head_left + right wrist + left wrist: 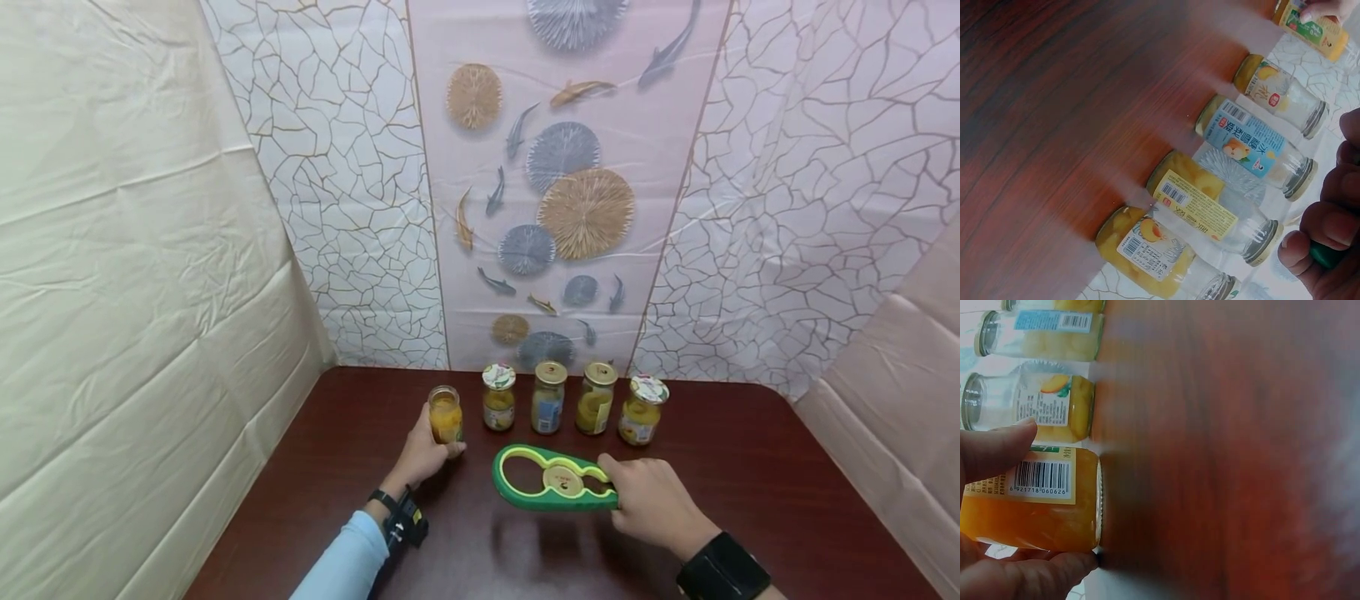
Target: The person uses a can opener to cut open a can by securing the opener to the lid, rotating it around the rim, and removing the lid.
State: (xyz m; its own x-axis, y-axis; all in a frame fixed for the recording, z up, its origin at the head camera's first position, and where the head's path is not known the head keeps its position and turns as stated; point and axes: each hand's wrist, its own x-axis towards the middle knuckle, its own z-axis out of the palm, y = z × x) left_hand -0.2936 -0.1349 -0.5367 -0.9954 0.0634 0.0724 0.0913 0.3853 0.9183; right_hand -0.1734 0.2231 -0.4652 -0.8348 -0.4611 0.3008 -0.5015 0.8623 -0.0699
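Observation:
My left hand (422, 454) grips a glass jar of orange fruit (446, 417) at the left of the table, thumb on one side and fingers on the other. The jar stands upright, and its mouth shows no lid. In the left wrist view its barcode label (1041, 480) faces the camera. My right hand (652, 500) holds a green jar opener (510, 493) by its narrow end, above the table in front of the row of jars. A gold lid (562, 481) sits in the opener's middle opening.
Several closed jars of fruit stand in a row toward the table's back edge: a white-lidded jar (498, 408), a blue-labelled jar (547, 408), a yellow-labelled jar (595, 407) and another white-lidded jar (640, 421). A patterned cloth (360, 208) hangs behind the dark red table (315, 467).

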